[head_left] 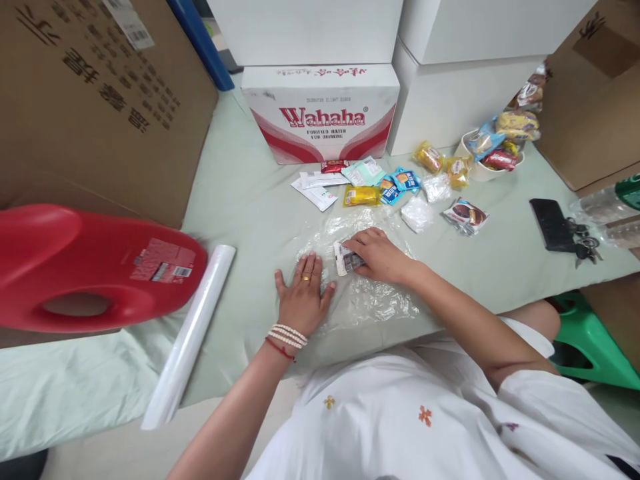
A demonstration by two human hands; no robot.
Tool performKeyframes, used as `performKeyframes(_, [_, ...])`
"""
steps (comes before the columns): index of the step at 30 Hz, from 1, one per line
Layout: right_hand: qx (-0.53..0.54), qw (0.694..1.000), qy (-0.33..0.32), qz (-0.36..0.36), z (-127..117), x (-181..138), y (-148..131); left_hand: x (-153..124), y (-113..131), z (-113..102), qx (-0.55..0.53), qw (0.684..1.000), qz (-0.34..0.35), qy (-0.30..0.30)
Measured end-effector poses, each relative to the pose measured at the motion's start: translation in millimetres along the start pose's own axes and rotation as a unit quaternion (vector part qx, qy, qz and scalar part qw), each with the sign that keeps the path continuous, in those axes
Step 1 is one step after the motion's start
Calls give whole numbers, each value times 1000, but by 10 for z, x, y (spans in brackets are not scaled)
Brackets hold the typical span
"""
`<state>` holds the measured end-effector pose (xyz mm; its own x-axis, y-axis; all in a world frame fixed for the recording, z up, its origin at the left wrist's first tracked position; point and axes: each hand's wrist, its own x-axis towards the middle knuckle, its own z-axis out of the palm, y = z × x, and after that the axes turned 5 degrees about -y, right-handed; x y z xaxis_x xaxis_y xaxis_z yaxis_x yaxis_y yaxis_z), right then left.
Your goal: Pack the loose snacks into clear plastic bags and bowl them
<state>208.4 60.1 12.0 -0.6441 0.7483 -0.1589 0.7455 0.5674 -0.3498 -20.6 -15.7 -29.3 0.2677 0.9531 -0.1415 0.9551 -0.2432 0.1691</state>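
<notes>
Plainly, in the head view your right hand has its grip closed on a small black-and-white packet, fingers curled over its right part. The packet sits at the left of that grip, its white edge turned towards your left hand and running roughly near to far. Your right hand is the nearer one, already touching it; your left hand lies just to the left, apart from the packet, palm down with fingers extended and thumb spread, its grip around nothing. Both hands are over a crinkled clear plastic sheet on the cloth-covered worktop, with wrapped snacks on its far side.

You cannot read the packet's long axis for certain, since your right hand covers its right end. Your right fingertips are partly hidden too. The sheet's outline is hard to make out against the pale cloth, and your left hand hides part of its left edge.
</notes>
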Motion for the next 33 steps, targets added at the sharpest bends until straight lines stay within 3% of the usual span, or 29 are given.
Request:
performKeyframes(10, [-75, 997, -25, 21, -57, -19, -71, -6, -5, 27, -3, 1000, 6, 17])
performKeyframes(33, [-73, 997, -25, 30, -86, -83, 39, -5, 30, 38, -13, 1000, 3, 25])
